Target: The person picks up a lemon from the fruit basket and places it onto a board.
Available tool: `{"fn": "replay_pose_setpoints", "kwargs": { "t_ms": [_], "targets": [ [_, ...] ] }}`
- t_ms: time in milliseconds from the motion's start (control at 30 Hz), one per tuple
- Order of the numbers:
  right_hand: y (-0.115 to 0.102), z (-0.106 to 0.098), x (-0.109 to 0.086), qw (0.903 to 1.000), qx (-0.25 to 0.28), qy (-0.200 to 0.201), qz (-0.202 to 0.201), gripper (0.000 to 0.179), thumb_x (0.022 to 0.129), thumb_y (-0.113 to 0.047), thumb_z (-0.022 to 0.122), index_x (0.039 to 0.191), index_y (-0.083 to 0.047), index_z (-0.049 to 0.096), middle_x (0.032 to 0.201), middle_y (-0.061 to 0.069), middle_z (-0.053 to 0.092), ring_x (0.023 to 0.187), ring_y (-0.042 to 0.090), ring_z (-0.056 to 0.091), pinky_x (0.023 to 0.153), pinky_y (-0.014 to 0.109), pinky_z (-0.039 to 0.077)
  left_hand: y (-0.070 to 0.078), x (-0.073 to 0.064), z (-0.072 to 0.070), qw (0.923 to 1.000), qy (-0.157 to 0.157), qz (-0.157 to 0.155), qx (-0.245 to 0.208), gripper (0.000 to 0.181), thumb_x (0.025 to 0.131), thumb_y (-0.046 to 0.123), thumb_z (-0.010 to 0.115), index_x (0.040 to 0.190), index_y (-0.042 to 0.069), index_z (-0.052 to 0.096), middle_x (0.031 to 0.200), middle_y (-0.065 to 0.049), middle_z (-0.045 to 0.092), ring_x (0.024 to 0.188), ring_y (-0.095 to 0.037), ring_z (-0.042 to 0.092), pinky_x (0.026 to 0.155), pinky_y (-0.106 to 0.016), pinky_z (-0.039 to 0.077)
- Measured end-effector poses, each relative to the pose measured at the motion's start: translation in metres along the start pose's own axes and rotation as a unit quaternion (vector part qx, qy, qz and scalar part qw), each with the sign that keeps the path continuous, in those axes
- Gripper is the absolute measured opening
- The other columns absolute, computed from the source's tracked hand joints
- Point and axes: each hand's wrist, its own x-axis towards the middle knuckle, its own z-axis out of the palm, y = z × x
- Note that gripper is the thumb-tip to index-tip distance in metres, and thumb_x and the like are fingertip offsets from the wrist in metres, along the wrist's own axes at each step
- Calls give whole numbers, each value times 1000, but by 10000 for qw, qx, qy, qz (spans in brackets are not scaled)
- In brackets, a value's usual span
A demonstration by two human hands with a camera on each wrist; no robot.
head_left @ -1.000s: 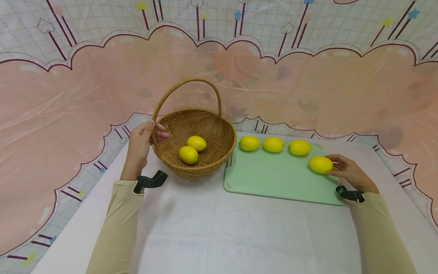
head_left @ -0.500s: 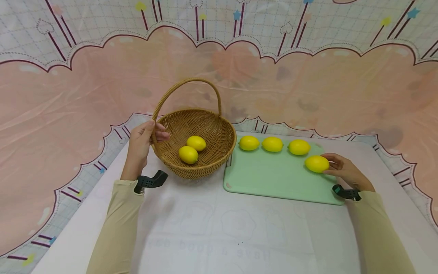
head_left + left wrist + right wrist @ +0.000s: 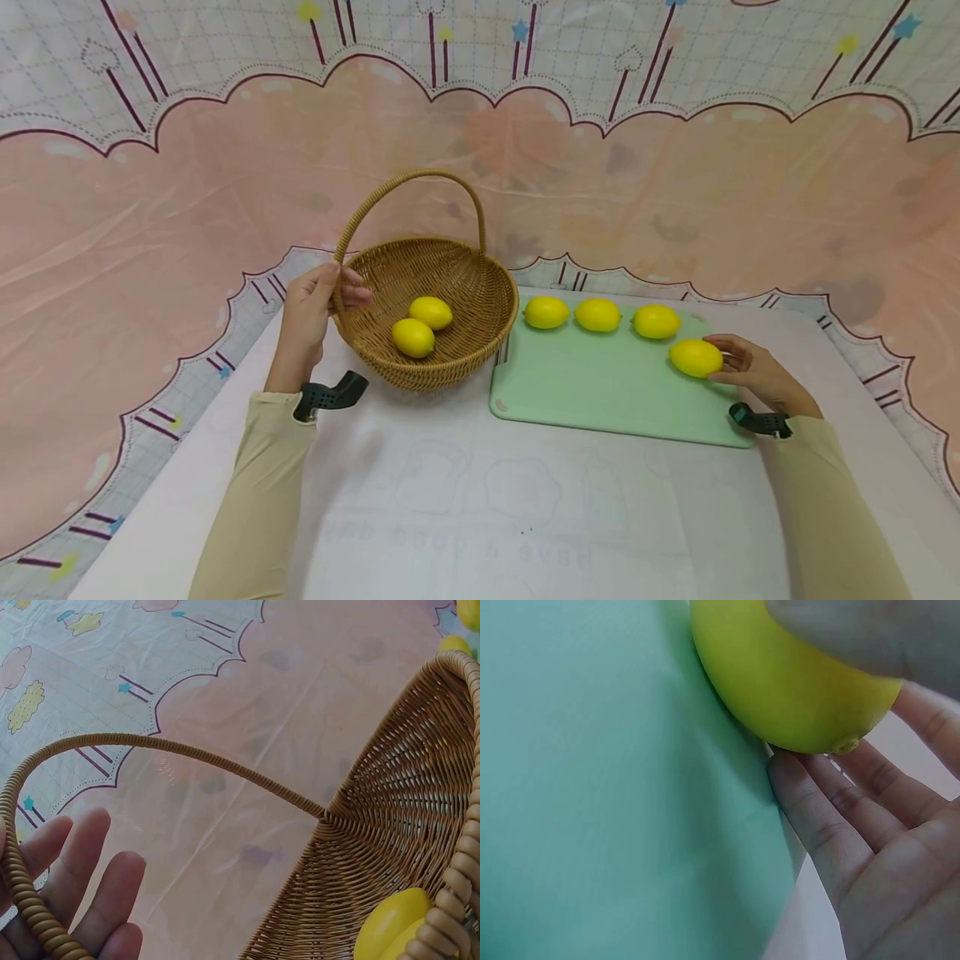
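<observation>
My left hand [image 3: 306,317] grips the handle [image 3: 41,919] of a brown wicker basket [image 3: 472,333] near its left base, the thumb outside and the fingers reaching in over the rim. Two lemons [image 3: 413,338] lie together inside the basket. At the right end of a pale green cutting board [image 3: 592,383], my right hand [image 3: 761,375] pinches a lemon [image 3: 695,358] between thumb and fingers. That lemon sits at the board's surface in the right wrist view, the hand's thumb [image 3: 870,637] covering part of it.
Along the board's back edge, three more lemons [image 3: 597,316] stand in a row. The board's left edge is close beside the basket. A white cloth [image 3: 465,517] with faint printing covers the table, and a patterned pink curtain [image 3: 570,183] hangs behind.
My right hand has shifted the lemon slightly to the left over the board, then stayed nearly still. My left hand and the basket have not visibly moved.
</observation>
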Motion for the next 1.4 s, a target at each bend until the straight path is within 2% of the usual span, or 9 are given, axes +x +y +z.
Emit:
{"fn": "replay_pose_setpoints", "kwargs": {
  "t_ms": [467, 700, 867, 1067, 1300, 1400],
  "targets": [
    [-1, -3, -2, 9999, 96, -2, 67, 48, 86, -3, 64, 127, -20, 45, 113, -29, 49, 99, -16, 50, 83, 2, 43, 1, 0, 1, 10000, 18, -9, -68, 33, 99, 36, 41, 84, 15, 62, 72, 14, 68, 69, 0, 67, 70, -15, 55],
    [-3, -6, -3, 9999, -4, -92, 120, 52, 87, -6, 65, 133, -10, 40, 114, -30, 47, 99, -18, 49, 82, 2, 44, 0, 1, 1, 9999, 15, -20, -130, 33, 99, 36, 41, 84, 15, 62, 73, 14, 69, 69, 0, 67, 69, -15, 55],
    [-10, -11, -2, 9995, 131, -205, -197, 53, 90, -1, 58, 138, -3, 35, 118, -29, 50, 103, -17, 51, 82, 5, 46, 0, 1, 0, 9998, 5, -40, -183, 33, 99, 36, 41, 83, 16, 62, 71, 14, 69, 69, -1, 67, 70, -15, 55],
    [-34, -22, 5, 9978, 270, -296, -521, 48, 92, 3, 53, 136, -11, 41, 121, -25, 54, 108, -11, 54, 82, 8, 49, 1, 0, 0, 9999, -9, -96, -63, 34, 100, 37, 40, 85, 15, 61, 72, 14, 69, 70, 0, 67, 71, -14, 54],
    [-82, -24, 23, 9967, -320, -330, -665, 51, 91, 0, 56, 138, -6, 39, 121, -26, 53, 109, -12, 52, 81, 10, 50, 2, 0, -1, 10000, -20, -80, 16, 34, 100, 36, 39, 85, 16, 61, 73, 15, 69, 70, 0, 68, 71, -14, 54],
    [-103, -21, 35, 9944, -564, -437, -780, 52, 90, -2, 59, 138, -6, 40, 125, -20, 52, 112, -8, 52, 83, 9, 49, 2, 0, -1, 10000, -43, -68, -21, 34, 100, 37, 40, 85, 15, 61, 72, 14, 69, 70, 0, 68, 71, -14, 54]
  ]
}}
